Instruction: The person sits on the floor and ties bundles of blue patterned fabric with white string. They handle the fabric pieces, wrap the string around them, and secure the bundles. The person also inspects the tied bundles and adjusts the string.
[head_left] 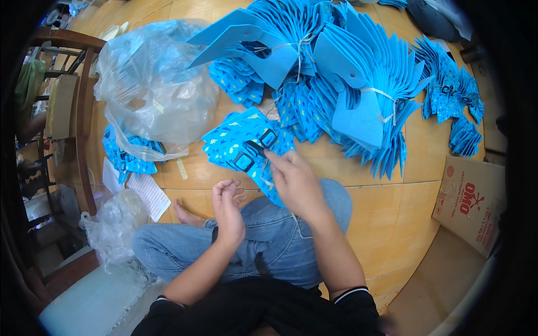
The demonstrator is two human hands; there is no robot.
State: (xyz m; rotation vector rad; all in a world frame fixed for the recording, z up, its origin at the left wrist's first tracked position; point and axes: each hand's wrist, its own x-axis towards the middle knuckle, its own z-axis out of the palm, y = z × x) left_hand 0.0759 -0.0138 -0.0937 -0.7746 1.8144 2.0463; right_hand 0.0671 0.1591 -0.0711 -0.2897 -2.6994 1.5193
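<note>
In front of my crossed legs lies a blue patterned fabric piece [231, 138] with yellow and white motifs and black rectangular buckles [244, 162]. My right hand [296, 182] reaches over its right side. The fingers pinch a short black strip [255, 148] beside the upper buckle; whether it is joined to the fabric I cannot tell. A thin white string hangs below this hand. My left hand [228, 208] is raised near the fabric's lower edge, palm turned inward. Its fingers are loosely bent and apart, with nothing visible in them.
Tied bundles of blue foam-like pieces [358, 115] stand beyond my right hand. A clear plastic bag [162, 106] of blue items sits at the left, near a printed sheet [148, 195]. Another patterned stack [451, 92] and a cardboard box [466, 201] are at the right.
</note>
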